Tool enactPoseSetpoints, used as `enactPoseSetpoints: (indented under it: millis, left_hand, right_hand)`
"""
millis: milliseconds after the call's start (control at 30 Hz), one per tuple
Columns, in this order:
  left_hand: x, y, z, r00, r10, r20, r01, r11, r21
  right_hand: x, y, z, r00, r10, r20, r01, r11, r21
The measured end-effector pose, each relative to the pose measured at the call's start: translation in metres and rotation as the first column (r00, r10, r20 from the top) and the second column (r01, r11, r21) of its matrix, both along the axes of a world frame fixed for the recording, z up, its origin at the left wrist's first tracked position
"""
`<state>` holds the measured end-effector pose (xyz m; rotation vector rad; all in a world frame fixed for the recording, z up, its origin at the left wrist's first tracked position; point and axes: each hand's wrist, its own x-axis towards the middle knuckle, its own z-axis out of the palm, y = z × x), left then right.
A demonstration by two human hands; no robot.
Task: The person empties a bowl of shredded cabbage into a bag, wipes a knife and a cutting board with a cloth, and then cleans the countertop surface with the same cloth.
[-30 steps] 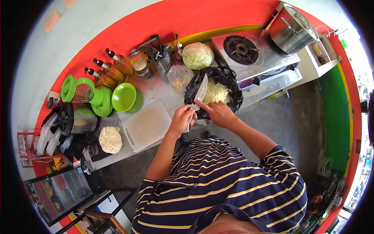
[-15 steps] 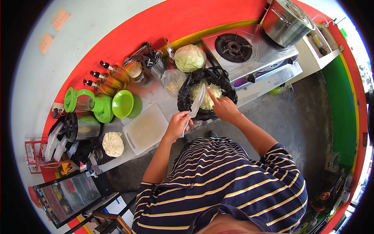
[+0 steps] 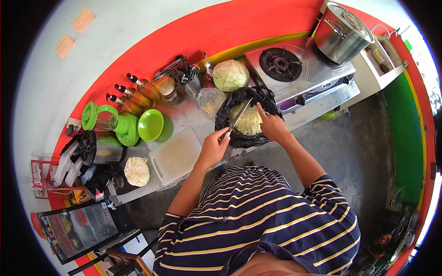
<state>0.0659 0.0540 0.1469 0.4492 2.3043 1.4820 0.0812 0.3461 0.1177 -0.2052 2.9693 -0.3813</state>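
My left hand (image 3: pixel 214 146) is closed round the handle of a knife (image 3: pixel 240 114), whose blade points up and away over a black plastic bag (image 3: pixel 224 120). Shredded cabbage (image 3: pixel 248 123) fills the open bag. At the right side of the bag is my right hand (image 3: pixel 273 125), its index finger stretched out above the shreds and the other fingers curled; whether it holds anything is hidden. A whole cabbage (image 3: pixel 231 75) sits just behind the bag. To the left lies a white cutting board (image 3: pixel 177 155) with nothing on it.
Behind the bag stands a gas stove (image 3: pixel 299 69) with a steel pot (image 3: pixel 343 34). A clear bag (image 3: pixel 210 100), utensil holder (image 3: pixel 192 85), pump bottles (image 3: pixel 138 96), green bowl (image 3: pixel 150 124), blender (image 3: pixel 127 129) and pale cabbage piece (image 3: pixel 136 171) are along the counter's left.
The knife has turned so its blade shows thinner, and my left hand has turned with it. My right hand stays over the bag's right side. The whole view has shifted slightly.
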Motion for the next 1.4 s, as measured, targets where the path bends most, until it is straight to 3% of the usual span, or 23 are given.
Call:
enactPoseSetpoints:
  millis: [33, 100, 167, 200, 267, 533, 633, 800, 1067, 1167, 1233, 1400]
  left_hand:
    - [0.001, 0.000, 0.001, 0.968, -0.009, -0.250, -0.009, 0.997, -0.071]
    - [-0.001, 0.003, 0.004, 0.966, 0.021, -0.256, -0.060, 0.988, -0.144]
    - [0.000, 0.009, 0.010, 0.912, 0.014, -0.410, -0.143, 0.948, -0.284]
    - [0.001, 0.012, 0.016, 0.914, 0.016, -0.406, -0.142, 0.949, -0.282]
    - [0.003, 0.018, 0.023, 0.939, 0.009, -0.343, -0.134, 0.930, -0.343]
    - [0.007, 0.029, 0.019, 0.925, 0.023, -0.379, -0.157, 0.932, -0.326]
    - [0.009, 0.030, 0.016, 0.921, 0.031, -0.389, -0.162, 0.937, -0.310]
    - [0.008, 0.028, 0.019, 0.916, 0.041, -0.398, -0.168, 0.943, -0.289]
    - [0.009, 0.022, 0.018, 0.929, 0.065, -0.364, -0.161, 0.957, -0.241]
    - [0.012, 0.021, 0.021, 0.943, 0.085, -0.321, -0.166, 0.958, -0.233]
    - [0.013, 0.021, 0.017, 0.934, 0.108, -0.342, -0.192, 0.955, -0.224]
    - [0.018, 0.023, 0.010, 0.907, 0.160, -0.390, -0.257, 0.943, -0.211]
  right_hand:
    - [0.003, -0.004, 0.009, 0.999, -0.030, -0.027, 0.028, 0.999, -0.046]
    - [0.007, -0.017, 0.020, 0.993, -0.017, -0.113, 0.000, 0.989, -0.146]
    - [0.012, -0.038, 0.039, 0.989, 0.095, -0.111, -0.114, 0.977, -0.182]
    - [0.014, -0.047, 0.044, 0.990, 0.096, -0.107, -0.114, 0.977, -0.181]
    - [0.016, -0.060, 0.050, 0.959, 0.261, -0.115, -0.280, 0.936, -0.214]
    - [0.013, -0.065, 0.024, 0.948, 0.307, -0.087, -0.316, 0.938, -0.139]
    - [0.014, -0.060, 0.015, 0.960, 0.276, -0.045, -0.279, 0.951, -0.136]
    - [0.007, -0.047, -0.002, 0.958, 0.240, -0.156, -0.259, 0.959, -0.118]
    - [-0.005, -0.014, -0.021, 0.971, 0.170, -0.169, -0.186, 0.978, -0.088]
    - [-0.010, -0.001, -0.020, 0.980, 0.164, -0.110, -0.171, 0.984, -0.058]
    - [-0.013, 0.006, -0.022, 0.997, 0.076, 0.034, -0.075, 0.997, -0.016]
    - [-0.009, -0.001, 0.005, 0.998, -0.030, 0.057, 0.031, 0.999, -0.012]
